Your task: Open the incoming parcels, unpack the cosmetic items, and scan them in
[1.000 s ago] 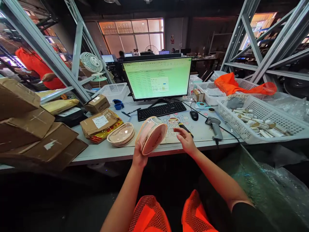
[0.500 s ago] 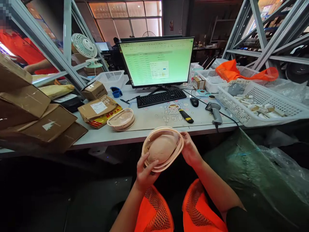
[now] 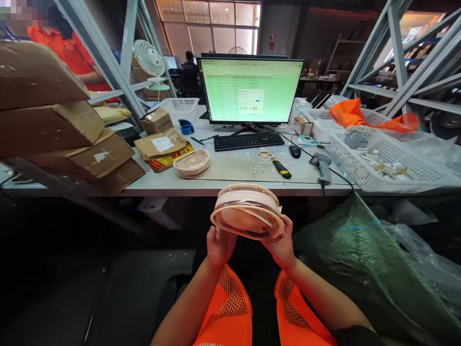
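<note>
I hold a round, pink lidded container (image 3: 248, 211) in front of my lap, below the desk's front edge. My left hand (image 3: 218, 243) grips its left underside with curled fingers. My right hand (image 3: 280, 242) grips its right side, thumb on the rim. A second stack of similar pink round containers (image 3: 192, 163) rests on the desk to the left of the keyboard (image 3: 248, 141).
On the desk (image 3: 230, 185) stand a lit monitor (image 3: 250, 91), a mouse (image 3: 295, 151), a yellow-black utility knife (image 3: 281, 168) and a barcode scanner (image 3: 322, 166). Cardboard boxes (image 3: 61, 129) pile up left. White baskets (image 3: 385, 166) sit right. Green plastic bags (image 3: 363, 254) lie at lower right. A person in orange (image 3: 74, 53) is at far left.
The container came off the desk area down toward my lap and now lies nearly flat. My right hand has joined my left on it. The view shifted slightly left.
</note>
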### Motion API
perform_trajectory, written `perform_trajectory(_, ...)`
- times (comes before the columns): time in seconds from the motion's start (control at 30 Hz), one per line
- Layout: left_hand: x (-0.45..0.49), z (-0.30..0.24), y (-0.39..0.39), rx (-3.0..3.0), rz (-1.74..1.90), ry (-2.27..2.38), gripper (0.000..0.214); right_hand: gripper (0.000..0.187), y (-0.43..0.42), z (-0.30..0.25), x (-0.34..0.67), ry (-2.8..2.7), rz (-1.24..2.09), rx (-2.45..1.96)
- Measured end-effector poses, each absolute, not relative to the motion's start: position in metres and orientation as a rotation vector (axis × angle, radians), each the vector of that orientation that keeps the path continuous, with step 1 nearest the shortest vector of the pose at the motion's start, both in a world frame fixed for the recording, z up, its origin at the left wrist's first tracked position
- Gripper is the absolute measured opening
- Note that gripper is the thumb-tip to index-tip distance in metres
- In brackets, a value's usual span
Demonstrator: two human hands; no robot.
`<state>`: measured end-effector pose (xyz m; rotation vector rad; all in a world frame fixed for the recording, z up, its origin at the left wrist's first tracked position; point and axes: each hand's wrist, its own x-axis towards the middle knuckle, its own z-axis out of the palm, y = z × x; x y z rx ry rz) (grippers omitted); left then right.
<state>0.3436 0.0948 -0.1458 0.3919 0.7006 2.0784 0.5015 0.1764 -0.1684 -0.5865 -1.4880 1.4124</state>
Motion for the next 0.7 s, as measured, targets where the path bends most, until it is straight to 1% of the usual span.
perform_trajectory(0.07,0.345,-0.151,0.093,0.495,2.142,0.807,0.096,0.072,0.175,-0.17,0.508,-1.561,1.371,-0.559)
perform_trajectory(0.1,0.345,-0.153,0.093,0.501,2.165,0.865,0.102,0.066,0.176,-0.167,0.511,-1.626,1.322,-0.521)
perform_trajectory(0.13,0.344,-0.155,0.093,0.464,2.18,0.911,0.102,0.058,0.178,-0.162,0.515,-1.705,1.259,-0.478)
perform_trajectory(0.2,0.341,-0.156,0.096,0.315,2.197,0.958,0.095,0.042,0.184,-0.147,0.522,-1.844,1.109,-0.424)
perform_trajectory(0.23,0.34,-0.155,0.097,0.246,2.19,0.969,0.093,0.038,0.189,-0.139,0.524,-1.899,1.031,-0.421)
perform_trajectory(0.33,0.338,-0.149,0.101,0.178,2.137,1.011,0.092,0.042,0.202,-0.115,0.523,-2.054,0.824,-0.445)
perform_trajectory(0.37,0.339,-0.148,0.102,0.197,2.13,1.025,0.092,0.039,0.207,-0.109,0.52,-2.11,0.771,-0.448)
perform_trajectory(0.47,0.341,-0.145,0.104,0.28,2.099,1.084,0.092,0.019,0.218,-0.102,0.514,-2.225,0.62,-0.462)
perform_trajectory(0.53,0.341,-0.147,0.104,0.345,2.064,1.142,0.094,0.016,0.224,-0.102,0.511,-2.287,0.498,-0.471)
perform_trajectory(0.7,0.342,-0.151,0.104,0.449,2.025,1.221,0.095,0.018,0.237,-0.105,0.512,-2.495,0.198,-0.415)
